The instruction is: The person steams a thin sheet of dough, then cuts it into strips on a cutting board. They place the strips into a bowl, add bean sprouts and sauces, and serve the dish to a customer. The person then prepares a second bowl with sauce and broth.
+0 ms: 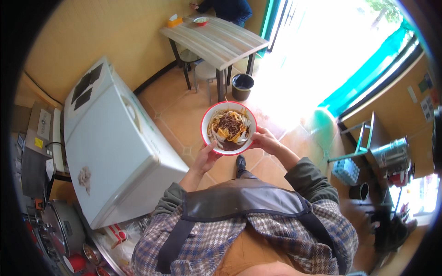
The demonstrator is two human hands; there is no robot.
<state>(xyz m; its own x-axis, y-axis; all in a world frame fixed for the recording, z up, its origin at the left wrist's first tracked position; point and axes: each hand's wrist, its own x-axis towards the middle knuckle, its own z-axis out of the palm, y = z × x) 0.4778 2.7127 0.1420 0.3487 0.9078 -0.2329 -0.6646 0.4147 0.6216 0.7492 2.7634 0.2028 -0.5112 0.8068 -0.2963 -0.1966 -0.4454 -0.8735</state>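
A white bowl with a red rim (204,129) is held level in front of my apron, between both hands. Pale noodles (215,122) lie in it under brown minced topping (230,125), with yellowish strips and dark sauce around them. My left hand (206,157) grips the lower left side, its thumb over the rim. On the lower right side, my right hand (265,140) holds the wall; some of its fingers are hidden beneath the bowl.
Ahead stands a wood-topped table (221,41) with a small bowl (201,21), a tissue box (174,21) and a seated person (226,10). Stools (206,71) and a bin (242,87) are beside it. A white chest freezer (114,145) flanks my left; a bright doorway opens right.
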